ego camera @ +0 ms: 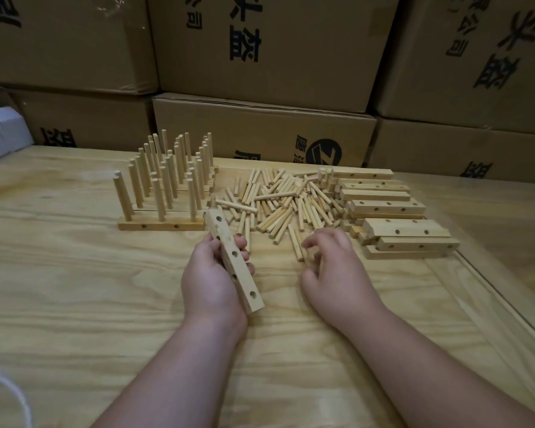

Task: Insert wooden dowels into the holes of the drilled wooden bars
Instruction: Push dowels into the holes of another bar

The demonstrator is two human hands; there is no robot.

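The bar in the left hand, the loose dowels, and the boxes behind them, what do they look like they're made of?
The drilled bar: pale, seemingly unfinished wood, matte with faint grain and clean round holes. The loose dowels: the same light wood, smooth and matte. The stacked boxes: brown cardboard, likely corrugated, with folded flaps, taped seams and black printing.

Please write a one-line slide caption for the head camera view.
Left hand holds an empty drilled bar while right hand reaches for loose dowels; finished bars stand behind.
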